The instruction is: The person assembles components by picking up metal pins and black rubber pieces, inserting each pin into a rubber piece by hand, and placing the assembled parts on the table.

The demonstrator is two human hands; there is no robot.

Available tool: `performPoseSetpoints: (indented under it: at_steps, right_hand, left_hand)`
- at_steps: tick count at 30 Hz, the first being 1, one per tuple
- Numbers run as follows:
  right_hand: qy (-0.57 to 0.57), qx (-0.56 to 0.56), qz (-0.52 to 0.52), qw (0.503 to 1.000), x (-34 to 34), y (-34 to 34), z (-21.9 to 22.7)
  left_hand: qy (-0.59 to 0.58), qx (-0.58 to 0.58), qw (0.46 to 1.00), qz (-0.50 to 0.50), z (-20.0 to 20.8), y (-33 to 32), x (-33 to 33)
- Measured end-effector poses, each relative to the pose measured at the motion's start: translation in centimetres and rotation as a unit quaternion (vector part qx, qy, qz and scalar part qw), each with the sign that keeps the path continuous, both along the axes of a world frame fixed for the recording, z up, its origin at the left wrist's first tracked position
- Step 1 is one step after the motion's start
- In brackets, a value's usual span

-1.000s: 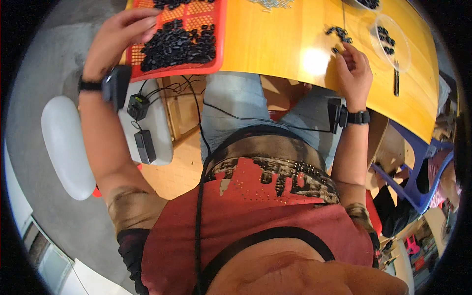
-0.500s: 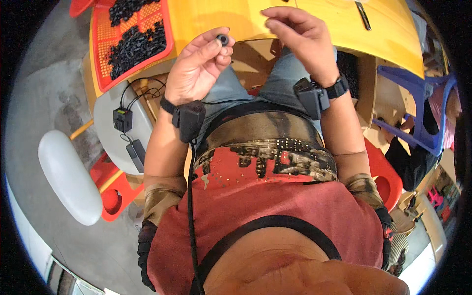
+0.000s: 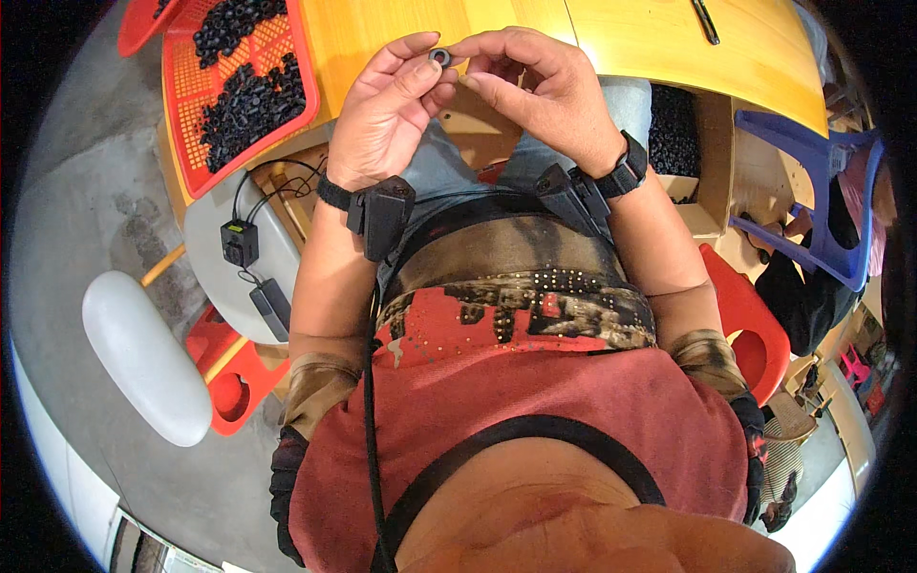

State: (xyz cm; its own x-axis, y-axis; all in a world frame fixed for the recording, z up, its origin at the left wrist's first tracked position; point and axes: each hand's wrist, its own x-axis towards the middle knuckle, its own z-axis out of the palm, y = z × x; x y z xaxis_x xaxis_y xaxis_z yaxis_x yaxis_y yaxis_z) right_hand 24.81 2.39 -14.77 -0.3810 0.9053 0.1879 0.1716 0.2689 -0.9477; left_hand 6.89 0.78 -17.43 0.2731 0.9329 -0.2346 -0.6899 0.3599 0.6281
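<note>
A small black ring-shaped part (image 3: 439,56) with a hole through its middle is pinched between the thumb and fingers of my left hand (image 3: 392,105), above my lap at the table's near edge. My right hand (image 3: 549,86) has come up beside it, index fingertip at the ring's right side. The right thumb is bent and stays apart from that finger, and nothing shows between them. To the left, on the yellow table (image 3: 420,17), sits a red-orange plastic basket (image 3: 310,81) with heaps of small black parts (image 3: 250,110).
A black pen (image 3: 706,21) lies on the table. Under the tabletop at right stands a cardboard box (image 3: 705,191) of black pieces. A blue plastic stool (image 3: 812,229) is on the right. A grey stool (image 3: 205,229) at left carries a small black cabled device (image 3: 240,243).
My right hand has moved left and down to the ring. My left hand still holds the ring, which sits slightly higher in view; the whole view has shifted a little.
</note>
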Motion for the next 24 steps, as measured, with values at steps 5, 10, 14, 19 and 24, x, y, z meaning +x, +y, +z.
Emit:
performPoseSetpoints:
  at_steps: [5,10,14,19,24]
  right_hand:
    - [-0.01,0.005,-0.018,1.0,-0.19,0.15,0.06]
    - [-0.026,0.026,-0.027,0.999,-0.17,0.42,-0.4]
    - [-0.037,0.045,-0.034,0.998,-0.25,0.51,-0.83]
    - [-0.037,0.029,-0.04,0.998,-0.41,0.42,-0.75]
    - [-0.002,0.004,-0.046,0.999,-0.74,0.18,-0.56]
  left_hand:
    - [-0.021,0.015,0.999,-0.031,-0.52,0.34,-0.38]
    - [0.026,0.033,0.999,-0.012,-0.28,0.43,-0.28]
    - [0.114,0.083,0.99,0.004,-0.32,0.4,-0.4]
    - [0.138,0.095,0.986,0.017,-0.04,0.39,-0.25]
    - [0.11,0.059,0.992,-0.007,0.06,0.14,-0.32]
